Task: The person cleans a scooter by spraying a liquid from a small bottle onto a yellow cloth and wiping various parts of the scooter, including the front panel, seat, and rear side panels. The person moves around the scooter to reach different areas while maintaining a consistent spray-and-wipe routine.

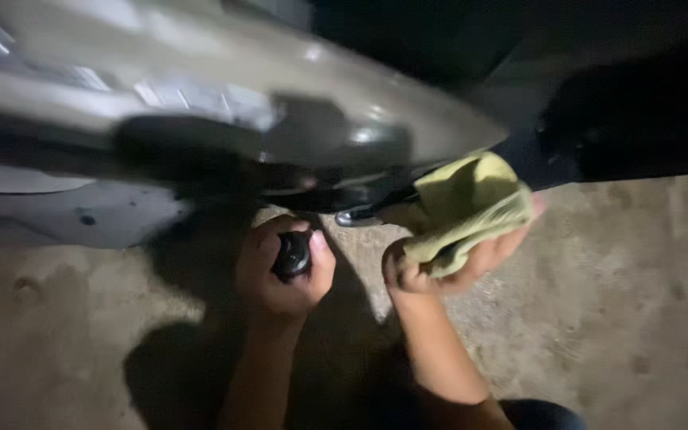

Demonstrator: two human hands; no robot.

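My left hand is wrapped tight around a small, rounded black object, thumb pressed along its side, just below the dark underside of a pale, glossy vehicle body panel. My right hand is closed on a crumpled yellow-green cloth, which it holds up against the panel's lower edge, beside a shiny silver-tipped dark part. The two hands are near each other but apart, above the rough, dusty concrete floor.

Cloth right of handlebar grip, under bodywork
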